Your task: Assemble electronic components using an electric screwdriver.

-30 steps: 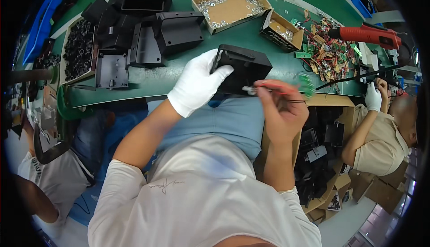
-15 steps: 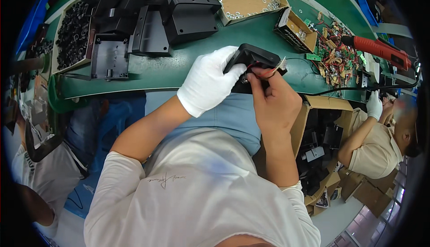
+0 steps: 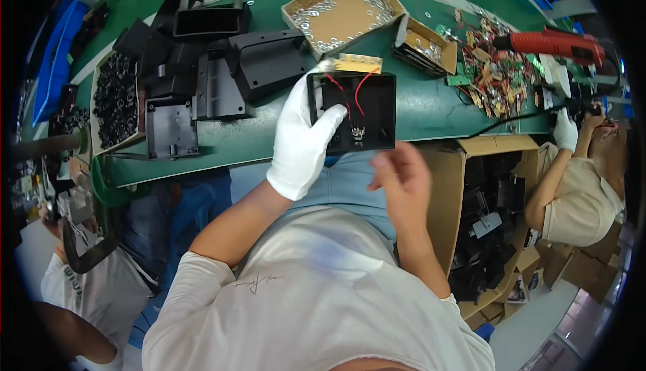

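My left hand [image 3: 301, 143], in a white glove, grips the left side of a black plastic housing [image 3: 378, 112], thumb inside its open face. Two red wires [image 3: 361, 94] run inside the housing. A narrow tan circuit board [image 3: 360, 63] sticks out past its far edge. Near the inner front wall sits a small metal part [image 3: 358, 133]. Bare and somewhat blurred, my right hand [image 3: 404, 179] hovers just off the housing's near right corner. Its thumb and fingers are loosely apart and I see nothing in them.
Black housings [image 3: 266, 61] pile up at the left, beside a box of small black parts [image 3: 118, 102]. Washers fill a cardboard tray [image 3: 346, 18]. Wired circuit boards [image 3: 498, 78] and a red-handled tool [image 3: 555, 47] lie at right. A carton [image 3: 444, 189] stands below; a co-worker [image 3: 579, 189] sits beyond.
My right hand has let go of the wires and drawn back toward me. The housing is now turned with its open face up, showing the inside.
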`<action>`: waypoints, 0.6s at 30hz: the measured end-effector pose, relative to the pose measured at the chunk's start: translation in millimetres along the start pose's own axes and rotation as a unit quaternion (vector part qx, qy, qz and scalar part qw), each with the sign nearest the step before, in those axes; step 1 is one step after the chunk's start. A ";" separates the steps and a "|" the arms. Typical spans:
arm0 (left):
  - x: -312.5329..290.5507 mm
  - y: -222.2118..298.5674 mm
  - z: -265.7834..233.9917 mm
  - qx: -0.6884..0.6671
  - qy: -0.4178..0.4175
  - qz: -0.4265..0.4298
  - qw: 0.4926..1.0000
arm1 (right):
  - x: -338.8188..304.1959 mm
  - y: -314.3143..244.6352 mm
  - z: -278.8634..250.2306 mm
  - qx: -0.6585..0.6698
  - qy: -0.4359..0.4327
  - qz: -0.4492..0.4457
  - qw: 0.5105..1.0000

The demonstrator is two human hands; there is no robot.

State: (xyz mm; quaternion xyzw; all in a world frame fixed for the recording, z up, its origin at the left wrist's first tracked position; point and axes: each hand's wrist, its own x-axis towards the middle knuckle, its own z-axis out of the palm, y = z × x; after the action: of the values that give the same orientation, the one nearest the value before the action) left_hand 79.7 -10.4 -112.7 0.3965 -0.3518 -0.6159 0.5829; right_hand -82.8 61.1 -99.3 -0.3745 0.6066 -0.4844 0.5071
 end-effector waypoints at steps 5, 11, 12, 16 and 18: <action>-12.1 -12.3 24.3 0.135 0.029 0.179 0.974 | 5.1 8.2 -8.5 0.080 -0.111 0.044 0.990; -11.6 28.4 16.9 0.171 -0.099 0.235 0.952 | 2.2 1.3 -29.7 0.088 -0.089 0.031 0.992; -15.6 42.8 18.6 0.247 -0.125 0.247 0.929 | 0.9 3.8 -31.5 0.090 -0.092 0.020 0.992; -32.5 73.6 25.0 0.467 -0.182 0.261 0.825 | -10.7 12.0 -33.2 0.090 -0.113 -0.001 0.990; -32.5 72.0 34.4 0.536 -0.203 0.229 0.787 | -16.6 8.9 -27.8 0.079 -0.085 -0.014 0.993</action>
State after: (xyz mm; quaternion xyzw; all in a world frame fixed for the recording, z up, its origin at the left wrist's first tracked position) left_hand 80.6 15.8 -30.6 0.4185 -0.8160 -0.2433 0.3159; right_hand -106.3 84.8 -103.3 -0.3816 0.5156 -0.5046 0.5778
